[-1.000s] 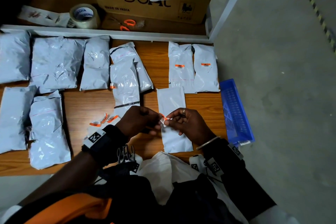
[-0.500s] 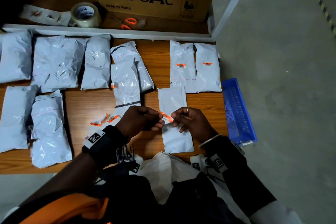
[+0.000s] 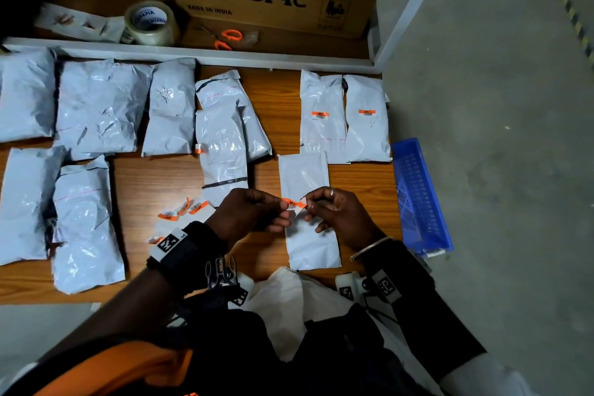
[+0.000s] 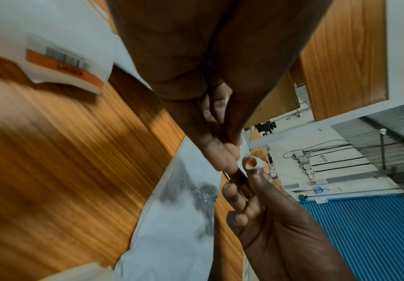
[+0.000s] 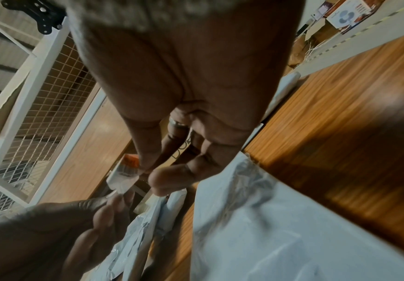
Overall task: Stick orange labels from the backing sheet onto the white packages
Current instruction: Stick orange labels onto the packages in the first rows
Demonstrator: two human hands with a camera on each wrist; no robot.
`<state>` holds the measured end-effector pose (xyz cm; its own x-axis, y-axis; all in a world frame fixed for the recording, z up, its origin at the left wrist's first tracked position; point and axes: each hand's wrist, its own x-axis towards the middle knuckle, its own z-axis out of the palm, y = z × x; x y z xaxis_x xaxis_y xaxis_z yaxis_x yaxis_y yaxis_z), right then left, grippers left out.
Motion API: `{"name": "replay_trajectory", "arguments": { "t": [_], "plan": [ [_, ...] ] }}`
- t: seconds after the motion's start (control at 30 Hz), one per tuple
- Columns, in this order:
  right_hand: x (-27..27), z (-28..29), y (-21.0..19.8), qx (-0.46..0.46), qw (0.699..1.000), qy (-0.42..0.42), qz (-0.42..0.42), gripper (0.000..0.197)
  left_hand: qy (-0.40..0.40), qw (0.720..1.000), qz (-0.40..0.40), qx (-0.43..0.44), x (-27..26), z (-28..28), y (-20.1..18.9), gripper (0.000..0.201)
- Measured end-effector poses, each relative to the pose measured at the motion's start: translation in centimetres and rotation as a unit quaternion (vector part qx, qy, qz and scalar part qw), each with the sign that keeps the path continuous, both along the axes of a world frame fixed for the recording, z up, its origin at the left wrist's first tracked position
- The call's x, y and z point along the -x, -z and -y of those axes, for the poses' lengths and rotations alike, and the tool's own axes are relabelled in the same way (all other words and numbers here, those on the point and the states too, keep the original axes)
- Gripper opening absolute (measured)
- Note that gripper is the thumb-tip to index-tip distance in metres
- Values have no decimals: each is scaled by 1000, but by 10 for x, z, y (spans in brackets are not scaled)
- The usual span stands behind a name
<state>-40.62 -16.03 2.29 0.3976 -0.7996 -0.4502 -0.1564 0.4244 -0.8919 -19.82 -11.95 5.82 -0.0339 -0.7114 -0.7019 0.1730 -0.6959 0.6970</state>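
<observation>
Both hands work one orange label [image 3: 293,202], held in the air just above a white package [image 3: 309,219] lying on the counter [image 3: 154,180]. The left hand [image 3: 254,214] has its grip clamped on the label's left end, thumb against fingertips. The right hand [image 3: 337,212] pinches the right end, where a curl of white backing [image 4: 256,163] lifts away from the orange strip. The label looks partly peeled, not yet stuck down.

Just left of the hands, the backing sheet [image 3: 180,219] lies on the counter with more labels [image 3: 175,210] on it. Farther back, two packages [image 3: 323,116] already carry labels, while the gray-white packages [image 3: 96,106] to the left appear bare.

The likely trouble is the sticky side: with both ends pinched this close, the strip could fold onto itself or cling to a fingertip as the backing comes off. If it is pulled too fast it may tear or curl. Laid down while slack, it would probably wrinkle on the crinkled plastic or land crooked.
</observation>
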Motion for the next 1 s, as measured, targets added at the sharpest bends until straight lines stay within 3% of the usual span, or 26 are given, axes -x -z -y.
{"name": "replay_trajectory", "arguments": {
  "t": [0.37,0.67,1.0],
  "plan": [
    [-1,0,3,-49,996,58,-54,7,-49,998,23,21,-3,3,8,10],
    [-14,3,4,-41,987,123,-93,7,-63,992,103,43,8,12,10,11],
    [-24,4,10,71,955,182,-222,7,-36,992,121,28,21,19,8,16]
  ]
}}
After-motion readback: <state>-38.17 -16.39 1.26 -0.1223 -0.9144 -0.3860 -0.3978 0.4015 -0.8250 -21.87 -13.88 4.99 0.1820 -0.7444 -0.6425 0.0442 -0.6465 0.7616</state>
